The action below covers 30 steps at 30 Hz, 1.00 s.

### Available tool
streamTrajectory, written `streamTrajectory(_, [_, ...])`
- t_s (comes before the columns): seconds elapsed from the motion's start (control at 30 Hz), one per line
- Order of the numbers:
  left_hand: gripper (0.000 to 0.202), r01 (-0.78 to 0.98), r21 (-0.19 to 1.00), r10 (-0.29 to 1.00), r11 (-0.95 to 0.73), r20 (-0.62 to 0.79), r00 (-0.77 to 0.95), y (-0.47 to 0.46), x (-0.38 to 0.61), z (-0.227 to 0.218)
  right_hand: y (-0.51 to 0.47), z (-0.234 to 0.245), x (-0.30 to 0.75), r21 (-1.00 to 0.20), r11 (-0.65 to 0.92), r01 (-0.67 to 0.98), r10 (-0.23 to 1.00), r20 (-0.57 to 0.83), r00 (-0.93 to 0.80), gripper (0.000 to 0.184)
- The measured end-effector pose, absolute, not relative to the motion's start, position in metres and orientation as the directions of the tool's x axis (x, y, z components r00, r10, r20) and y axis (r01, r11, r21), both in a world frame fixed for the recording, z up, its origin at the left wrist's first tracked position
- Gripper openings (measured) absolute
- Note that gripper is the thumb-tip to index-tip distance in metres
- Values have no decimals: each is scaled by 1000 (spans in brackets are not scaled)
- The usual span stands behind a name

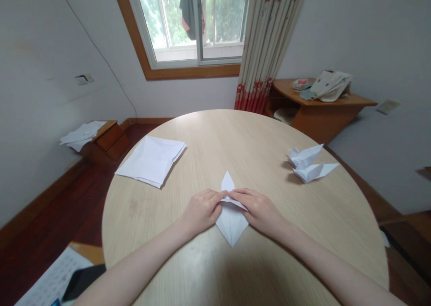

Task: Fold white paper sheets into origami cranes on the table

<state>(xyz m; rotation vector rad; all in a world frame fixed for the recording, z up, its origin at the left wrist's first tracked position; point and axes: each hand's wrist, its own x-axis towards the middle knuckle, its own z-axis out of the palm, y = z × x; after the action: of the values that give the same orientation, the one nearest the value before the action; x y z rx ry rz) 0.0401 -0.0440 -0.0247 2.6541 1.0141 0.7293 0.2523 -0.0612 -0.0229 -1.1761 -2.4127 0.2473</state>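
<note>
In front of me on the round table (148,261) lies a white folded origami paper (231,225), diamond-shaped, with one point toward me and a narrower point away from me. A flap stands raised across its middle. My left hand (204,209) grips its left side, fingertips at the middle fold and thumb along the edge. From the right, my right hand (259,209) holds the same fold, fingers closed on the flap. Both hands' fingertips nearly meet at the centre of the paper. Part of the fold is hidden under the fingers.
A stack of white paper sheets (151,160) lies at the table's left. Folded paper cranes (308,164) sit at the right. Beyond the table stand a wooden corner desk (323,108) with a cloth bag (332,86) and a curtain (266,45). A black phone-like object (84,281) is at lower left.
</note>
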Motion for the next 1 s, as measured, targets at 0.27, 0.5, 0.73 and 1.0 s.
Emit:
streamTrajectory(0.27, [37,594,437,737,-676,372,565,-47,45,-27,-63,-25,250,-458,585,669,811,327,-485,39])
streamTrajectory(0.5, [29,584,597,827,-550,297,476,-49,46,-22,-67,-21,248,-534,455,713,890,271,-366,37])
streamTrajectory(0.73, [38,582,659,875,-477,293,385,-54,46,-17,-66,-21,249,-554,450,700,892,304,-334,44])
streamTrajectory(1.0, [25,514,118,436,-850,704,561,-58,43,-4,-63,-24,251,-567,452,689,892,286,-350,44])
